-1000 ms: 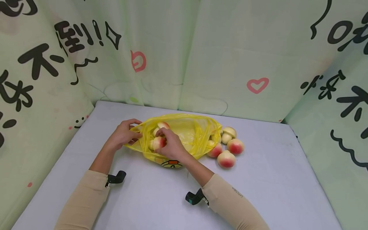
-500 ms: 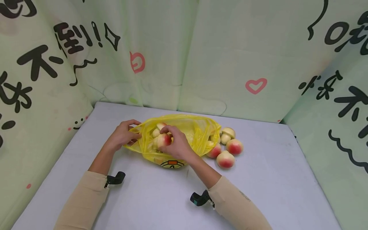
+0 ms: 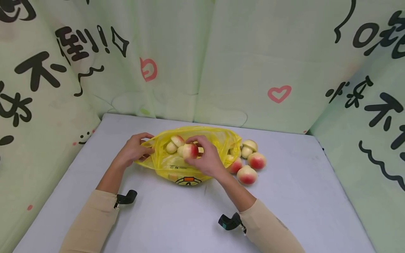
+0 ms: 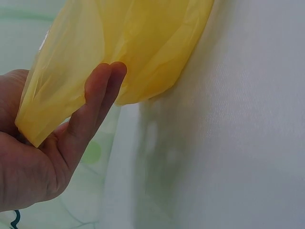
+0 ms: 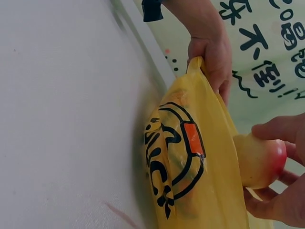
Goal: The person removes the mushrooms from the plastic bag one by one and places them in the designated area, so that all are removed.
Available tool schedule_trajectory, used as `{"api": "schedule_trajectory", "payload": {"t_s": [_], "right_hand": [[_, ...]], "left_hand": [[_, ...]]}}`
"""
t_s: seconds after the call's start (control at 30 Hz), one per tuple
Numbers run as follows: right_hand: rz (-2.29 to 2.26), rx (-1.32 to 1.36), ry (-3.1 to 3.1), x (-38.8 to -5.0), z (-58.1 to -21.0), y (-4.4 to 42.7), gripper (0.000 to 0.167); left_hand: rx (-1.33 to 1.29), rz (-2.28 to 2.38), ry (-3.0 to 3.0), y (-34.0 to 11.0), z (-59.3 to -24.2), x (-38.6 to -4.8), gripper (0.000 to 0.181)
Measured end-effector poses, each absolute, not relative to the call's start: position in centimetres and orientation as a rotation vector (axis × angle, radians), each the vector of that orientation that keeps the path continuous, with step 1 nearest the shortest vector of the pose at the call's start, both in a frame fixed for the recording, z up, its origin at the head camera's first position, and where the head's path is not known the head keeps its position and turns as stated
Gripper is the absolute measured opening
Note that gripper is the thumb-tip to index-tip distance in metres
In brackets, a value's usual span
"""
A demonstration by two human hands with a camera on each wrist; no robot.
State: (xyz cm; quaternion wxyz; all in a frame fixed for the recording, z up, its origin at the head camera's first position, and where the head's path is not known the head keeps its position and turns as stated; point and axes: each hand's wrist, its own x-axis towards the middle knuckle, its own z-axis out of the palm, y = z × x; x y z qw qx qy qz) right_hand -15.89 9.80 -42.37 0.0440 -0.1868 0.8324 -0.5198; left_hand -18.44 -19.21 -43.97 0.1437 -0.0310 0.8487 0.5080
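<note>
My left hand [image 3: 133, 150] holds the left edge of the mouth of a yellow plastic bag [image 3: 164, 171]; in the left wrist view the film passes between thumb and fingers. Over the bag's opening, my right hand [image 3: 207, 157] grips a red-and-cream mushroom [image 3: 191, 151] by its cap, with the pale stem pointing left. Another mushroom [image 3: 178, 141] lies inside the bag, left of the held one. Printed black lines and an orange patch [image 5: 193, 138] mark the bag's front in the right wrist view.
Right of the bag, several more mushrooms lie close together on the white table, among them a paler one [image 3: 249, 147] and two red ones [image 3: 256, 160] [image 3: 246, 175]. Another red mushroom [image 3: 235, 165] sits against the bag's right edge. A printed green curtain [image 3: 234, 70] surrounds the table.
My right hand has moved to the right across the bag's opening with the mushroom in its grip, away from the mushroom inside at the left. My left hand stays at the bag's edge.
</note>
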Motion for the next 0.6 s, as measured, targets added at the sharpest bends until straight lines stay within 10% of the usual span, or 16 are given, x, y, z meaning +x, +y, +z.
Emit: {"api": "schedule_trajectory", "payload": {"t_s": [0.6], "right_hand": [[-1.725, -0.509, 2.526, -14.9, -41.9, 13.7, 0.049]], "left_hand": [[-0.103, 1.461, 2.440, -19.3, -44.1, -18.4, 0.057]]}}
